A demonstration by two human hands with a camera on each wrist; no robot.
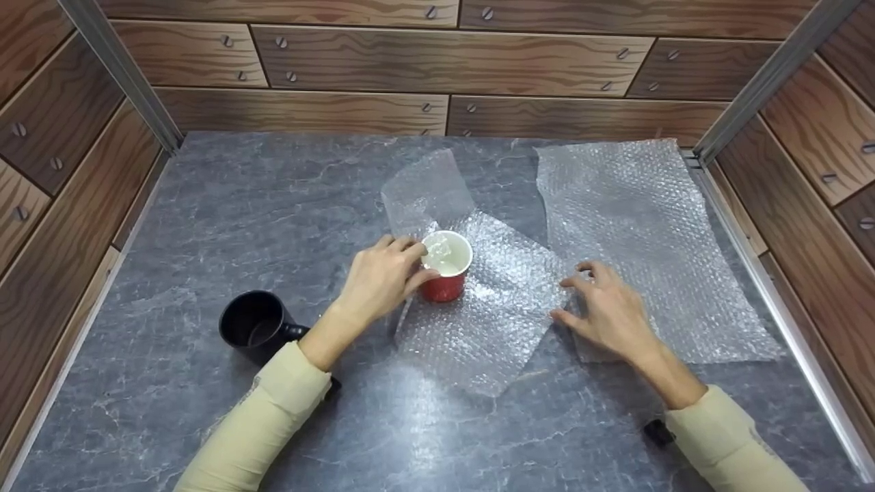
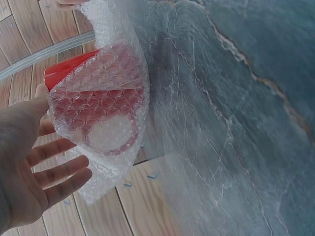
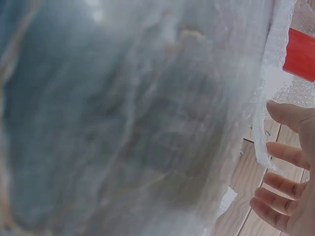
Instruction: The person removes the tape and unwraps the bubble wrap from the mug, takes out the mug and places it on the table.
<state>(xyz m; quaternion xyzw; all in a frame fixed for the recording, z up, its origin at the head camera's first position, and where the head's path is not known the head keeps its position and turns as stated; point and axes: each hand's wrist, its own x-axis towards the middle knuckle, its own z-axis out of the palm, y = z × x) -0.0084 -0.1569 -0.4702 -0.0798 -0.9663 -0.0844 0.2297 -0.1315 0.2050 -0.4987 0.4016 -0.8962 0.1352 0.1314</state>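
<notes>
A red paper cup [image 1: 443,287] with a white inside stands upright on a sheet of bubble wrap [image 1: 499,321]. Part of the sheet folds up over the cup's left side, and clear wrap lies inside its mouth. My left hand [image 1: 383,277] is at the rim, thumb and forefinger pinching the wrapped edge; its other fingers spread free in the left wrist view. At the sheet's right corner, my right hand [image 1: 608,311] has its fingers loosely bent, holding nothing. In the right wrist view its thumb [image 3: 288,114] is beside the wrap's edge; contact cannot be made out.
A black mug [image 1: 254,324] stands to the left, its handle next to my left forearm. Another bubble wrap sheet [image 1: 636,225] lies flat on the right, partly under my right hand. Wood-patterned walls [image 1: 437,61] and metal rails [image 1: 119,72] bound the grey marbled table [image 1: 273,191].
</notes>
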